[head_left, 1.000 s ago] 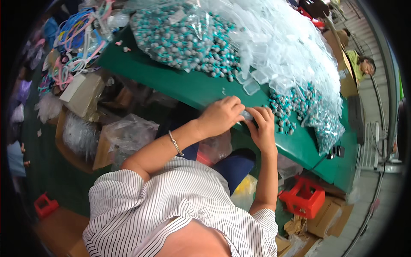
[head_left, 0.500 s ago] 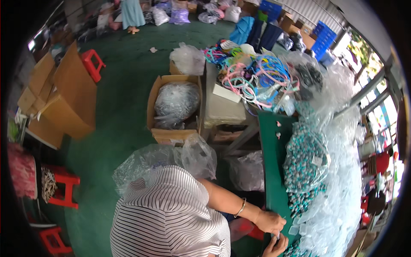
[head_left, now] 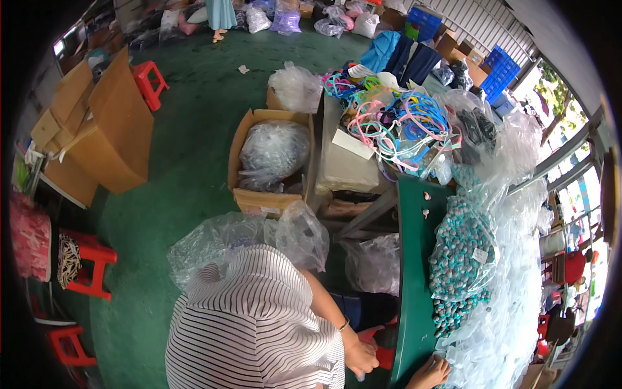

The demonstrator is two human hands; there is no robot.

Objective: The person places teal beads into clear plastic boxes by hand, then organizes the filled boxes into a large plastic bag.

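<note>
My left hand [head_left: 361,358], with a bracelet at its wrist, hangs beside the near edge of the green tabletop [head_left: 409,272]. Its fingers are closed, and a small pale bluish thing shows under them, too small to name. At the bottom of the view my right hand [head_left: 430,374] rests over the tabletop with its fingers curled together. What those fingertips hold, if anything, I cannot make out. Right beside it lies a heap of clear plastic pieces [head_left: 483,347]. Small grey and teal pieces [head_left: 451,316] spill below a clear bag [head_left: 461,249] full of the same.
Two small pink-and-white pieces [head_left: 426,195] lie on the tabletop. Beyond stands a table heaped with coloured bands [head_left: 405,123]. An open carton [head_left: 271,201] holds a filled plastic bag. Red stools [head_left: 97,269] and large cartons [head_left: 120,139] stand at left; a person's skirt [head_left: 221,13] shows far off.
My hands were together at the table edge around something small and pale. Now they are apart: the left has moved left and down off the edge, the right toward the clear pieces.
</note>
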